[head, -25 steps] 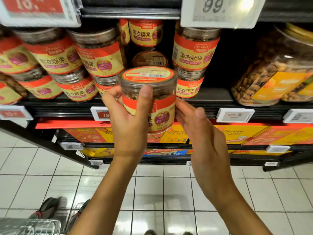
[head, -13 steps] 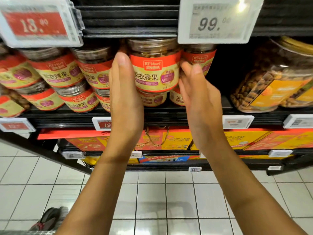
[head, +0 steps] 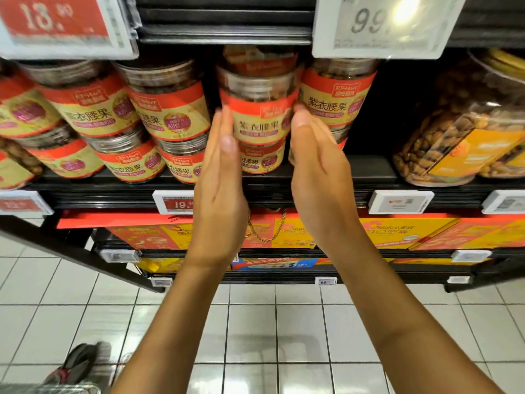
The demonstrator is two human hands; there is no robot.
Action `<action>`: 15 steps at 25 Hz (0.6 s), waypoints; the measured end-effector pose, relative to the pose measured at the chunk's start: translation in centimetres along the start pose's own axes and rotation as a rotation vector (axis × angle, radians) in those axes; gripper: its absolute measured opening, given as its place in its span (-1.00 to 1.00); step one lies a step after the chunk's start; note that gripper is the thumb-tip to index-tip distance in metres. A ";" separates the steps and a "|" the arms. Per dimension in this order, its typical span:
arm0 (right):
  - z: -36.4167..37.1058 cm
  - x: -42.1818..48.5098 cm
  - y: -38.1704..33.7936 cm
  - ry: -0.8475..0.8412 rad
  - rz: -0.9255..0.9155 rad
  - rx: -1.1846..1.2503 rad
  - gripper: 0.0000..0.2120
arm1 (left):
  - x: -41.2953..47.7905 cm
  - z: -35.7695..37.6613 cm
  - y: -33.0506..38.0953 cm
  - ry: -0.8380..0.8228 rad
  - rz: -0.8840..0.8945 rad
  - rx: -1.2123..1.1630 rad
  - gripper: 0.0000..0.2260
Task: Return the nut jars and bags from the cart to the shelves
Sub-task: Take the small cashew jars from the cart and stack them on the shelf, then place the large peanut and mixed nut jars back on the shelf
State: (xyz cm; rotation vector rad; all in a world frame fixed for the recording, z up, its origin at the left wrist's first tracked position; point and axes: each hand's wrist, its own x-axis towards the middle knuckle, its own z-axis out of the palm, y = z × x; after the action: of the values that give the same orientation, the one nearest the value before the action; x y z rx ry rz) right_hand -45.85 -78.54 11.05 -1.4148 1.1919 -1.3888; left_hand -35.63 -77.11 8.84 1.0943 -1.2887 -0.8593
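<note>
The shelf (head: 284, 191) carried stacked jars (head: 167, 109). The left hand (head: 220, 189) and right hand (head: 318, 172), fingers straight and together, flanked the nut jar (head: 257, 109), which sat atop a lower jar (head: 261, 162); blur obscured whether the palms touched it

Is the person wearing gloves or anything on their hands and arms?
No gloves. The left hand and right hand are both bare, with no rings, watch or bracelet showing. The forearms are bare too; no sleeve reaches into the picture.
</note>
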 end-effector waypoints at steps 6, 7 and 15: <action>0.3 0.4 0.7 0.040 -0.002 0.051 -0.70 | 0.7 -0.3 0.0 0.191 -0.026 0.007 -0.64; 0.3 0.6 0.9 0.047 0.010 0.046 -0.67 | 0.7 -0.3 -0.1 0.159 -0.048 -0.018 -0.62; -0.6 0.1 0.9 0.039 0.043 -0.061 -0.58 | -0.2 -1.7 1.2 0.226 -0.171 -0.030 -0.70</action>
State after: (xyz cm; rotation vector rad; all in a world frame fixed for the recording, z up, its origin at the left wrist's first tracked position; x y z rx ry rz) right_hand -46.55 -78.79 10.24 -1.4011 1.2921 -1.3670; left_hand -34.12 -76.32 10.00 1.2531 -1.0033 -0.8513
